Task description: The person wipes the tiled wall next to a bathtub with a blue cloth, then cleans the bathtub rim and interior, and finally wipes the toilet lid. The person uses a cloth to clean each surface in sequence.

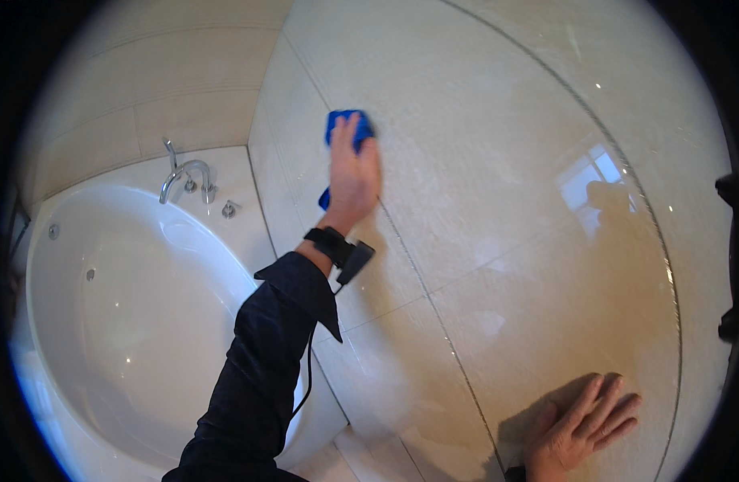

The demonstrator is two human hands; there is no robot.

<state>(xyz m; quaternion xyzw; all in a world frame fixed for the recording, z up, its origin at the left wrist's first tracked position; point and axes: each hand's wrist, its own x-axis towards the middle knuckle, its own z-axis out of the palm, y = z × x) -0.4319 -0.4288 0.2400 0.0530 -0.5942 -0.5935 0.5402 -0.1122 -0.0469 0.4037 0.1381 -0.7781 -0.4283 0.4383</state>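
Observation:
My left hand (pixel 356 178) presses a blue cloth (pixel 364 130) flat against the glossy beige tiled wall (pixel 482 193). Parts of the cloth show past the fingertips and beside the heel of the hand; the palm hides the middle. A dark sleeve covers that forearm, and a black strap with a small box (pixel 355 262) sits at the wrist, a cable running down from it. Lower right, my right hand (pixel 574 434) rests on the same wall with its fingers stretched out and nothing in it.
A white oval bathtub (pixel 144 321) lies to the left below the wall. At its far corner stand a curved chrome faucet (pixel 194 169) and a small chrome knob (pixel 229 210). A thin glittery strip (pixel 450 345) crosses the wall, which reflects a window.

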